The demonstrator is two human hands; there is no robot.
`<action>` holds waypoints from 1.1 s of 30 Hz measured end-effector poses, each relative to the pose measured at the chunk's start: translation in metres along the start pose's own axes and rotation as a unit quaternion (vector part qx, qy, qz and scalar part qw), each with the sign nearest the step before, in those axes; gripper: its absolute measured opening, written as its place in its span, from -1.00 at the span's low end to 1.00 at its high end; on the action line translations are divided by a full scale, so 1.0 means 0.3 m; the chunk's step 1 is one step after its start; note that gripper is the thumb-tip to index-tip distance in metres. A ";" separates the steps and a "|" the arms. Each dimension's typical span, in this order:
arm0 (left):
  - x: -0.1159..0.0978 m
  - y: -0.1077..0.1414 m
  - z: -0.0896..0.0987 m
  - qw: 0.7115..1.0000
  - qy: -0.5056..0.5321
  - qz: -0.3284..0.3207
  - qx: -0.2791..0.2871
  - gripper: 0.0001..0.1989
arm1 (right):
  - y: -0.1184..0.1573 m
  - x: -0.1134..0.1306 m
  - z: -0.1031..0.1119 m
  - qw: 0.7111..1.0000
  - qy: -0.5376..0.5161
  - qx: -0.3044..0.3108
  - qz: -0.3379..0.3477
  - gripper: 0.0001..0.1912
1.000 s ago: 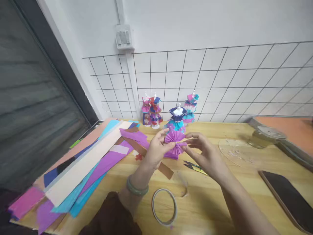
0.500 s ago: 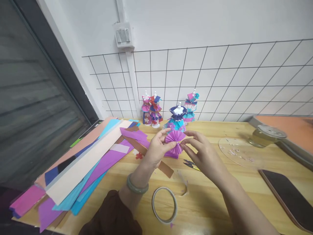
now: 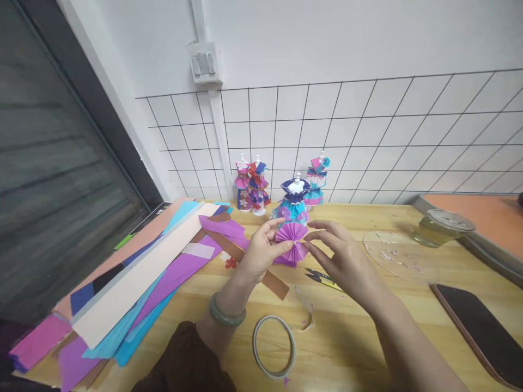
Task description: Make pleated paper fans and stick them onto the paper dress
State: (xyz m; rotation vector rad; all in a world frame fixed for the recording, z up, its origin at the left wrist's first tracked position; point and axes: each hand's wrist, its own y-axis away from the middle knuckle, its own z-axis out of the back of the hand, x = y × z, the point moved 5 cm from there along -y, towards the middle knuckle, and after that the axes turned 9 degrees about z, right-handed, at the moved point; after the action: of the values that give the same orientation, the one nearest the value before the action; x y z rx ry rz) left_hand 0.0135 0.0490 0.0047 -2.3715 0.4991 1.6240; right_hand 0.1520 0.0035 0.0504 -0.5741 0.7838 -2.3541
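My left hand pinches a purple pleated paper fan, with the thumb across its middle. The fan is spread into a round bow shape with a gap on its right side. At that gap, the thumb and a finger of my right hand close on the fan's edge; the index finger stands off above. Under the hands lies a small stack of purple paper. Yellow-handled thread snips rest below my right hand. Behind the fan stands a small dress form in a navy and turquoise paper dress.
Coloured paper strips are heaped at the left. A tape roll lies in front, a phone at the right. A clear disc with small beads and a glass jar sit at the right. More dressed forms line the wall.
My right fingertips have moved slightly outward from the fan's centre towards its right edge. The fan is turned a little and its gap shows more clearly. The view has shifted slightly.
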 end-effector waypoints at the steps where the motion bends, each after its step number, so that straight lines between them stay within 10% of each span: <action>1: 0.000 0.001 0.000 1.000 -0.003 0.000 0.002 -0.43 | 0.000 -0.001 0.004 1.000 -0.011 -0.008 -0.007 -0.84; 12: -0.005 0.025 -0.054 0.994 -0.095 0.027 0.054 -0.38 | 0.017 -0.032 -0.037 0.954 -0.251 -0.013 -0.162 -0.60; 33: -0.006 0.029 -0.061 0.990 -0.116 0.027 0.069 -0.39 | 0.022 -0.038 -0.059 0.945 -0.287 0.030 -0.157 -0.56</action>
State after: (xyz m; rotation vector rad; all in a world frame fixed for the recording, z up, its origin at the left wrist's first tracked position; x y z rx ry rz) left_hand 0.0249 0.0345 0.0132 -2.0538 0.6114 1.7970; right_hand 0.1531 0.0134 0.0306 -1.3610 0.3687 -2.2786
